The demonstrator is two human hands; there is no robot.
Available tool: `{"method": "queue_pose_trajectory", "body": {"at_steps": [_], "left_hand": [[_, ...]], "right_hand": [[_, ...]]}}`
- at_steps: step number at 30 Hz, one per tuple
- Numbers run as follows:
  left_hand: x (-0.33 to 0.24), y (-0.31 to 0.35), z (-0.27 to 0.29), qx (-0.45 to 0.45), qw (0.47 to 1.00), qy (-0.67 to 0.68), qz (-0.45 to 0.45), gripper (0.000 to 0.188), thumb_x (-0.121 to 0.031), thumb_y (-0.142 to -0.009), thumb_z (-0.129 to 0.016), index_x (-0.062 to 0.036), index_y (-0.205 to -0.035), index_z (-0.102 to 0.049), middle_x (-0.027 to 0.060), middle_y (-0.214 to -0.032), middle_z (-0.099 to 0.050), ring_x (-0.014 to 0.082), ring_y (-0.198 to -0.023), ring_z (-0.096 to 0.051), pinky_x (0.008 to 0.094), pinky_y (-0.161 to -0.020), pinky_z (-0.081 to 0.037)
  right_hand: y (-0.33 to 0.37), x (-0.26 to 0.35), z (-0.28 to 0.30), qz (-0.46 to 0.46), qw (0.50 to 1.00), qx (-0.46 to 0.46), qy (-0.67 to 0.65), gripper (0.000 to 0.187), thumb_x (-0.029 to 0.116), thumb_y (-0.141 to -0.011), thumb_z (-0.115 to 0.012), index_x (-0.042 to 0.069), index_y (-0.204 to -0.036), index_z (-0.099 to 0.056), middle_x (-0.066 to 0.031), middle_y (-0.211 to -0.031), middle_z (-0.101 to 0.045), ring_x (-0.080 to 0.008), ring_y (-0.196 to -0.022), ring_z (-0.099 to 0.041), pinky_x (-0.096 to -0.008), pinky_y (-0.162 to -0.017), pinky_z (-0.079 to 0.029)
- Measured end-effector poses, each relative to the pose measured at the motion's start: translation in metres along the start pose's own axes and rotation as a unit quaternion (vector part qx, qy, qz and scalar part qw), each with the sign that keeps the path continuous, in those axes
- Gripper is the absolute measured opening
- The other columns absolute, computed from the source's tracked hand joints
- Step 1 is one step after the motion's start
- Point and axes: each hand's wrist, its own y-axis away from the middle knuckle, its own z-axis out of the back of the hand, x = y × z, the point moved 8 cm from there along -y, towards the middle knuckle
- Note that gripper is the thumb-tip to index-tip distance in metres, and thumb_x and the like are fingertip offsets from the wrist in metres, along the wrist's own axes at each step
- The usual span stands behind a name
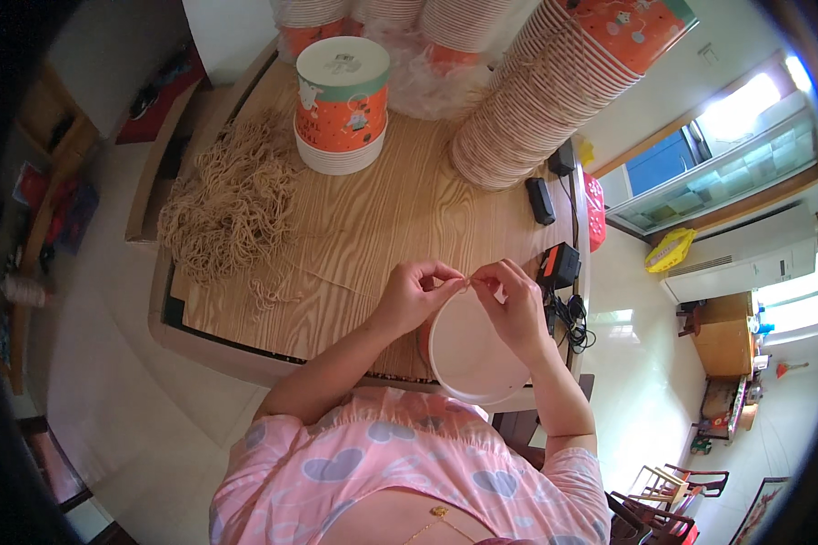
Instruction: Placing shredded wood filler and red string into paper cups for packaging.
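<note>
A paper bucket with a white inside stands open end up at the table's near edge, close to my body. Above its far rim, my left hand and my right hand meet with thumbs and forefingers pinched. Between the fingertips is a bit of thin tan string; its exact shape there is too small to make out. A single strand of string runs across the wood from a tangled heap of tan string toward my left hand. Part of the bucket's rim is hidden behind my right hand.
An upturned orange-and-green paper bucket tops a short stack beyond the string. A tall leaning stack of buckets stands far right, with plastic-wrapped stacks behind. Black adapters and coiled cable lie along the table's right edge.
</note>
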Motion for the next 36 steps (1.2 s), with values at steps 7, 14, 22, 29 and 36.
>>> {"method": "queue_pose_trajectory", "body": {"at_steps": [7,14,22,29,36], "left_hand": [[-0.010,0.002,0.000,0.005,0.999,-0.051,-0.007,0.017,-0.018,-0.080,-0.072,-0.0022,-0.085,-0.070,-0.0041,-0.060,-0.058,0.0008,-0.050,-0.042,0.0203,-0.045,-0.035],[0.010,0.001,-0.001,-0.008,1.000,-0.029,0.005,0.010,-0.014,-0.080,-0.069,-0.0050,-0.084,-0.070,-0.0060,-0.053,-0.052,0.0005,-0.048,-0.038,0.0207,-0.044,-0.032],[0.020,0.000,-0.003,-0.008,1.000,0.023,0.011,0.010,-0.014,-0.081,-0.070,-0.0053,-0.085,-0.071,-0.0059,-0.054,-0.052,0.0004,-0.048,-0.038,0.0203,-0.044,-0.031],[0.005,0.000,-0.002,-0.008,0.999,-0.031,-0.005,0.011,-0.015,-0.082,-0.069,-0.0045,-0.085,-0.070,-0.0042,-0.059,-0.057,0.0014,-0.052,-0.043,0.0199,-0.046,-0.035],[0.032,0.003,-0.013,0.055,0.963,0.210,0.159,0.015,-0.015,-0.084,-0.066,-0.0025,-0.093,-0.066,-0.0001,-0.075,-0.063,0.0044,-0.062,-0.055,0.0187,-0.055,-0.046]], "right_hand": [[0.003,0.001,0.000,0.009,1.000,-0.016,-0.014,0.009,0.007,-0.081,-0.063,0.002,-0.089,-0.061,-0.0104,-0.081,-0.060,-0.0224,-0.068,-0.059,-0.0303,-0.061,-0.047],[0.013,-0.002,-0.002,-0.054,0.998,0.020,-0.010,0.013,0.013,-0.084,-0.062,0.001,-0.089,-0.059,-0.0133,-0.081,-0.061,-0.0258,-0.069,-0.062,-0.0321,-0.062,-0.050],[0.009,-0.006,-0.009,-0.055,0.998,0.022,-0.011,0.017,0.017,-0.085,-0.062,0.001,-0.091,-0.059,-0.0149,-0.083,-0.061,-0.0271,-0.070,-0.063,-0.0340,-0.062,-0.050],[0.008,-0.005,-0.011,-0.046,0.999,0.027,0.002,0.015,0.015,-0.084,-0.062,0.001,-0.090,-0.058,-0.0148,-0.084,-0.061,-0.0276,-0.070,-0.063,-0.0343,-0.062,-0.050],[0.008,-0.006,-0.009,-0.048,0.999,0.016,-0.002,0.014,0.014,-0.084,-0.062,0.001,-0.090,-0.059,-0.0144,-0.082,-0.061,-0.0276,-0.069,-0.063,-0.0345,-0.061,-0.050]]}}
